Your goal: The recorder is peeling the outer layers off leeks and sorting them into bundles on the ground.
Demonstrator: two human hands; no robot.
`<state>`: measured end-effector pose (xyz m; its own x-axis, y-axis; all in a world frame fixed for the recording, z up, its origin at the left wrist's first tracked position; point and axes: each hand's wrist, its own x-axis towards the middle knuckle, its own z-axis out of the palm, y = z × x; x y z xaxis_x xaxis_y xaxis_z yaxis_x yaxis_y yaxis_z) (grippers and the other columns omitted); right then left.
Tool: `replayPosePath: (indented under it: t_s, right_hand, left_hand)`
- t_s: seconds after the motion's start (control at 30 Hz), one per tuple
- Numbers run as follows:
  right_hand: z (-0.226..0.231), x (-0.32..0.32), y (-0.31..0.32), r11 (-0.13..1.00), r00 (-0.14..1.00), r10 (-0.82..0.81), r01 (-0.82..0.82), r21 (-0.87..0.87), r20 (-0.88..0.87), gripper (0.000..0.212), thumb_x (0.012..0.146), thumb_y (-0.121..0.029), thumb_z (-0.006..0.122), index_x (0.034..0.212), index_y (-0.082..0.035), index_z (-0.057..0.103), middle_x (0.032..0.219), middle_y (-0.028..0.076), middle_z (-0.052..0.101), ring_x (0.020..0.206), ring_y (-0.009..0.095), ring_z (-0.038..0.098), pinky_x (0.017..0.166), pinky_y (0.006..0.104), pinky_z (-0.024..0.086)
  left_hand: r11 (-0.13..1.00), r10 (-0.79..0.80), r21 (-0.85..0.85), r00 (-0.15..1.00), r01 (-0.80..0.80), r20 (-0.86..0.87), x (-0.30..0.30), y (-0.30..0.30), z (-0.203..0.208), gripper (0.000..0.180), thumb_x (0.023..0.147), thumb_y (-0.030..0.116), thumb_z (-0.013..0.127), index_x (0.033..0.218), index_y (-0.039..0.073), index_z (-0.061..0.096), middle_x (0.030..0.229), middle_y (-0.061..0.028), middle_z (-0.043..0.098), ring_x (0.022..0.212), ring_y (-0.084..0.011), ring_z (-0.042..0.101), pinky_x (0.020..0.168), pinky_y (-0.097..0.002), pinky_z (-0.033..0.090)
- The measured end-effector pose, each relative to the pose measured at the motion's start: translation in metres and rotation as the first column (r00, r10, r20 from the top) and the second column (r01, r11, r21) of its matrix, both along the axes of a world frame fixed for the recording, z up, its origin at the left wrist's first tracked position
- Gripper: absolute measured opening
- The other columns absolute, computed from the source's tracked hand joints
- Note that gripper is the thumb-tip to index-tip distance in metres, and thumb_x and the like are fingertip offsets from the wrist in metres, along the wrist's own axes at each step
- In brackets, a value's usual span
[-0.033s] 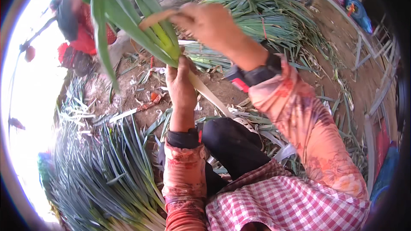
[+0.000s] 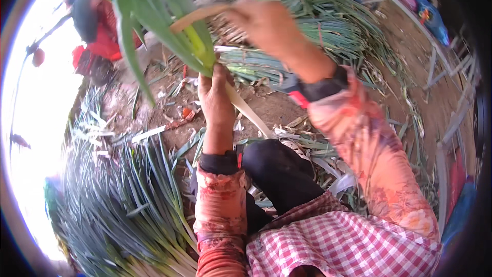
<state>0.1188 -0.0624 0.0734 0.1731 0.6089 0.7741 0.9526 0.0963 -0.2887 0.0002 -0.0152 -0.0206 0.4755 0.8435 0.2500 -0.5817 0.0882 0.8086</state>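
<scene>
My left hand (image 2: 216, 102) is closed around a large green onion or leek (image 2: 248, 110), where its white shank meets the leaves. The broad green leaves (image 2: 154, 15) fan up and left, and the shank slants down toward my knee. Up and to the right, my right hand (image 2: 271, 28), blurred by motion, pinches one end of a tan, dry-looking leaf strip (image 2: 202, 16). The strip's other end crosses the green leaves; whether it is still joined to the plant I cannot tell.
A big heap of loose leeks (image 2: 128, 210) lies at my left. Tied bundles (image 2: 328, 33) lie at the far right, beside metal rails (image 2: 433, 54). Leaf scraps litter the dirt ground (image 2: 169, 107). Another person in red (image 2: 105, 25) is at the far left.
My right hand has moved a little to the right, drawing the tan strip with it, so more of the strip shows. My left hand keeps its hold on the leek.
</scene>
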Motion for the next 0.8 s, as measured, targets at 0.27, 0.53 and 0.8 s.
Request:
replayPosePath:
  t_s: [0.27,0.53,0.8]
  right_hand:
    - [-0.125,0.202,-0.183,0.870,0.901,-0.431,0.430,-0.239,0.052,0.032,0.081,-0.030,0.047,0.085,-0.001,0.059,0.059,0.005,0.048,0.053,0.016,0.048,0.050,0.0279,0.039]
    - [-0.225,0.101,-0.242,0.536,0.566,-0.695,-0.004,-0.844,-0.444,0.021,0.080,-0.019,0.046,0.063,-0.006,0.044,0.048,0.002,0.044,0.035,0.011,0.044,0.029,0.0238,0.034]
    - [-0.267,0.092,-0.291,0.432,0.401,-0.817,-0.052,-0.900,-0.415,0.013,0.077,-0.017,0.046,0.068,-0.007,0.045,0.052,0.003,0.044,0.035,0.012,0.042,0.029,0.0246,0.035]
  left_hand:
    - [0.588,0.731,0.597,0.675,-0.546,-0.102,-0.051,0.068,0.027,0.025,0.075,0.007,0.049,0.100,0.003,0.049,0.087,-0.0154,0.054,0.082,-0.0290,0.052,0.071,-0.0340,0.041]
    - [-0.009,1.000,0.965,-0.028,-0.263,0.001,-0.256,0.108,0.074,0.016,0.075,0.013,0.049,0.088,0.005,0.053,0.075,-0.0166,0.054,0.072,-0.0351,0.051,0.064,-0.0408,0.040]
    - [0.187,0.586,0.958,-0.757,-0.219,-0.288,-0.529,0.049,-0.009,0.020,0.075,0.009,0.047,0.093,0.014,0.056,0.072,-0.0044,0.056,0.067,-0.0188,0.053,0.057,-0.0299,0.043]
